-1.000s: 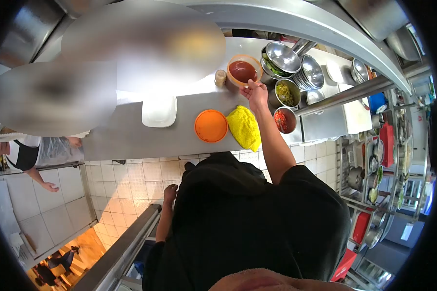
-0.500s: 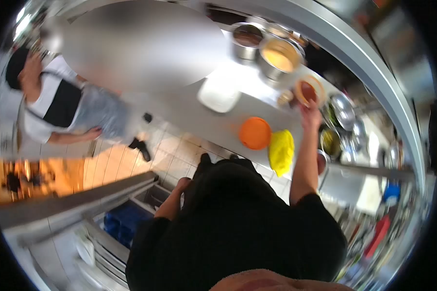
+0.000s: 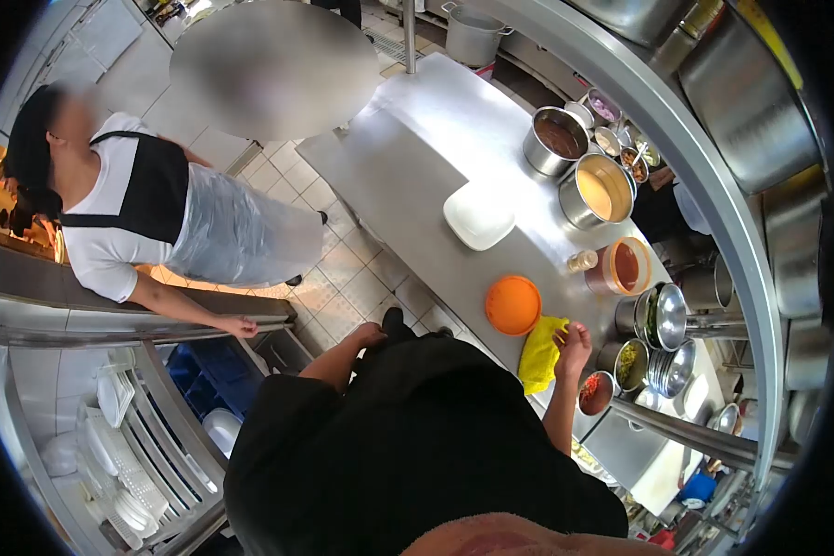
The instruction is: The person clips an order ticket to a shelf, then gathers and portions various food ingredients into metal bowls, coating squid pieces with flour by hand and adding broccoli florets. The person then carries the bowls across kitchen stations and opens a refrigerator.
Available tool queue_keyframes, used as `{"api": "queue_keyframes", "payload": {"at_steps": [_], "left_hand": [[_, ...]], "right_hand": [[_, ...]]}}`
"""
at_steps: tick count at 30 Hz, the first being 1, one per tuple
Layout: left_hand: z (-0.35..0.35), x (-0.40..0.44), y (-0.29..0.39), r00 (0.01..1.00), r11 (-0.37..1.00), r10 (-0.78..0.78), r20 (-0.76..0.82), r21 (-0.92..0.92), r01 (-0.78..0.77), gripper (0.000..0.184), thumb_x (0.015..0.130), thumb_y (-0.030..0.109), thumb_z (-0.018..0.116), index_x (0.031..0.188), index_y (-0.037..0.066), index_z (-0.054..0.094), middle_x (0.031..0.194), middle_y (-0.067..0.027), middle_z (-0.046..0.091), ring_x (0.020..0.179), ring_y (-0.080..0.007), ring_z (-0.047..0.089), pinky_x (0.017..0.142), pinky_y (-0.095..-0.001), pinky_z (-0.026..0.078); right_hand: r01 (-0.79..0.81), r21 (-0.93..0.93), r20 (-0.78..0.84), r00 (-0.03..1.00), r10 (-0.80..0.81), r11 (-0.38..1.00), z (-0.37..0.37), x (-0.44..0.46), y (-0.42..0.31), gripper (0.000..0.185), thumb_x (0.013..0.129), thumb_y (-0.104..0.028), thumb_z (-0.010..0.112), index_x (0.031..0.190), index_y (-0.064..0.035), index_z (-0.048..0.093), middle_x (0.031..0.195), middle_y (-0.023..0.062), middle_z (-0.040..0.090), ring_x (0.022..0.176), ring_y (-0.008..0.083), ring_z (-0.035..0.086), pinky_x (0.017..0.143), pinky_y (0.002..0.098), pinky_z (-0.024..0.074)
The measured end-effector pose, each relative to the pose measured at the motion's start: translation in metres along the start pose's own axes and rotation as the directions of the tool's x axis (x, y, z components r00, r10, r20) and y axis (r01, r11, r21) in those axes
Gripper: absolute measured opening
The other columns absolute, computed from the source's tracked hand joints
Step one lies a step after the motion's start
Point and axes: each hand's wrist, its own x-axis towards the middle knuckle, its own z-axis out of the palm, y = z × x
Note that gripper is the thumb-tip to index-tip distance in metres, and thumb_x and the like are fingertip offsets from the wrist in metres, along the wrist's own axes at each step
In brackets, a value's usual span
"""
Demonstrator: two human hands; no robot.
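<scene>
My right hand (image 3: 574, 348) is over the edge of a crumpled yellow cloth (image 3: 539, 360) on the steel counter. Its fingers are loosely bent and a little apart, with no grip on the cloth to be seen. My left hand (image 3: 370, 335) is low in front of my dark clothing, its fingers curled in; what they hold, if anything, is hidden. An orange round lid (image 3: 513, 306) lies flat beside the cloth. Farther right stands an uncovered plastic tub (image 3: 606, 269) of reddish-brown sauce, with a small shaker-like jar (image 3: 582, 261) next to it.
A white square dish (image 3: 479, 215) and pots of yellow sauce (image 3: 598, 191) and brown sauce (image 3: 560, 141) stand on the counter (image 3: 389, 157). Metal bowls (image 3: 675, 367) crowd the right. An overhead rail (image 3: 686, 139) crosses above. A person in an apron (image 3: 148, 199) stands at left.
My right hand has left the sauce tub and come back toward me to the yellow cloth. The view has shifted, and the person at left has an arm stretched toward the shelving.
</scene>
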Motion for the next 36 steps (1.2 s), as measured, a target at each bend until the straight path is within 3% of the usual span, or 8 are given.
{"api": "queue_keyframes", "payload": {"at_steps": [23,25,26,27,28,29,33,36], "left_hand": [[-0.032,0.036,0.045,0.991,0.968,-0.096,0.095,0.242,0.070,0.045,0.081,0.043,0.054,0.097,0.003,0.068,0.103,-0.0206,0.064,0.098,-0.0362,0.060,0.085,-0.0439,0.047],[-0.031,0.051,0.034,0.956,0.806,0.191,0.221,0.521,-0.281,0.035,0.084,0.037,0.053,0.089,0.006,0.069,0.093,-0.0194,0.066,0.088,-0.0374,0.062,0.080,-0.0445,0.049],[-0.021,0.071,0.006,0.860,0.722,0.470,0.198,0.474,-0.504,0.035,0.086,0.036,0.050,0.088,0.006,0.068,0.088,-0.0204,0.065,0.086,-0.0372,0.062,0.078,-0.0454,0.048],[-0.027,0.072,0.011,0.890,0.769,0.386,0.242,0.450,-0.455,0.033,0.085,0.034,0.050,0.088,0.006,0.068,0.086,-0.0200,0.065,0.086,-0.0364,0.062,0.078,-0.0461,0.048],[-0.027,0.059,0.010,0.976,0.916,0.209,0.067,-0.364,-0.171,0.029,0.085,0.030,0.050,0.090,0.008,0.068,0.089,-0.0178,0.066,0.088,-0.0355,0.062,0.080,-0.0452,0.048],[-0.031,0.052,0.008,0.987,0.896,0.140,0.073,-0.434,-0.095,0.029,0.085,0.030,0.051,0.090,0.008,0.068,0.089,-0.0176,0.066,0.088,-0.0354,0.062,0.080,-0.0451,0.048],[-0.018,0.060,0.001,0.976,0.994,0.102,0.193,0.014,-0.106,0.028,0.085,0.030,0.051,0.091,0.008,0.068,0.089,-0.0170,0.066,0.089,-0.0350,0.062,0.080,-0.0446,0.048],[-0.001,0.070,-0.006,0.965,0.978,0.084,0.249,0.163,-0.127,0.028,0.084,0.029,0.052,0.091,0.008,0.068,0.089,-0.0165,0.066,0.089,-0.0348,0.062,0.080,-0.0442,0.048]], "right_hand": [[0.303,-0.467,0.145,0.953,-0.266,0.831,-0.037,-0.038,0.022,0.007,0.087,-0.006,0.058,0.088,0.0011,0.055,0.074,0.0054,0.059,0.064,0.0118,0.057,0.059,0.0252,0.0481],[0.265,-0.413,0.089,0.964,-0.251,0.871,-0.038,-0.038,0.012,0.016,0.087,-0.012,0.062,0.091,0.0036,0.059,0.077,0.0074,0.062,0.068,0.0133,0.059,0.065,0.0262,0.0499],[0.255,-0.516,0.084,0.965,-0.248,0.818,-0.028,-0.054,-0.030,0.022,0.086,-0.018,0.065,0.086,0.0036,0.061,0.074,0.0092,0.062,0.066,0.0138,0.058,0.063,0.0274,0.0481],[0.300,-0.691,0.132,0.947,-0.294,0.658,-0.045,-0.051,-0.042,0.031,0.087,-0.025,0.064,0.077,0.0032,0.061,0.071,0.0109,0.060,0.062,0.0153,0.055,0.060,0.0302,0.0449],[0.329,-0.685,0.095,0.925,-0.368,0.650,-0.058,-0.052,-0.058,0.038,0.087,-0.032,0.063,0.072,0.0027,0.060,0.067,0.0111,0.057,0.059,0.0171,0.051,0.059,0.0319,0.0418],[0.205,-0.702,-0.061,0.937,-0.344,0.682,-0.053,-0.073,-0.100,0.038,0.088,-0.033,0.062,0.071,0.0012,0.059,0.064,0.0077,0.056,0.061,0.0150,0.050,0.060,0.0303,0.0414],[0.423,-0.199,-0.453,0.760,-0.466,0.884,-0.109,-0.059,-0.141,0.018,0.087,-0.019,0.063,0.081,-0.0027,0.059,0.071,-0.0002,0.057,0.065,0.0083,0.050,0.060,0.0223,0.0408],[0.423,-0.415,-0.487,0.645,-0.590,0.805,-0.147,-0.032,-0.163,0.019,0.085,-0.016,0.064,0.089,0.0026,0.060,0.074,0.0023,0.059,0.069,0.0090,0.052,0.063,0.0232,0.0426]]}}
